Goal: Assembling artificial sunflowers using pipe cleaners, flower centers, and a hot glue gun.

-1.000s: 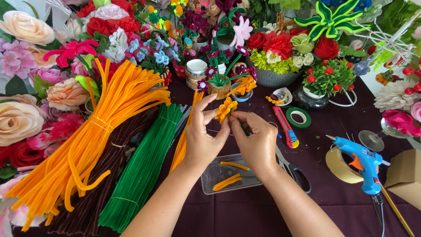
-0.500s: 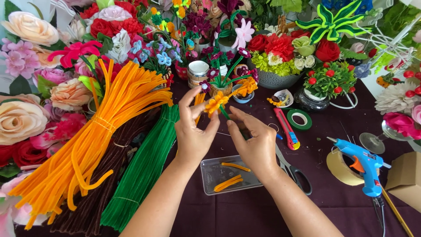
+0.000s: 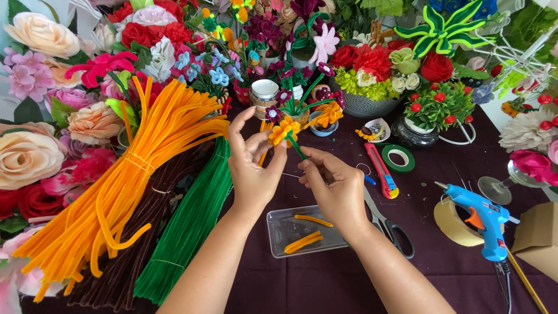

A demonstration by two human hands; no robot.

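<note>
Sitting between both hands above the dark purple tablecloth point(image 3: 325, 279), orange pipe-cleaner flower point(image 3: 283, 130) on green stem point(image 3: 296, 147); bare cloth toward near edge. Clear tray point(image 3: 278, 224) below holds orange pieces. Left hand point(image 3: 253, 168) fingers spread, fingertips pinching petals; right hand point(image 3: 334, 186) curled, pinching stem.

work surface: table point(image 3: 442, 279) under dark purple cloth, covered edge to edge in view. far side and left side banked with artificial flowers point(image 3: 35, 145), dense, mixed colours, blocking any view of wall behind. pale strip visible at top right corner point(image 3: 546, 23), cannot tell if wall or window. cardboard box point(image 3: 537, 238) at right edge. no floor in view. light bright, even, soft shadows on cloth.
</note>
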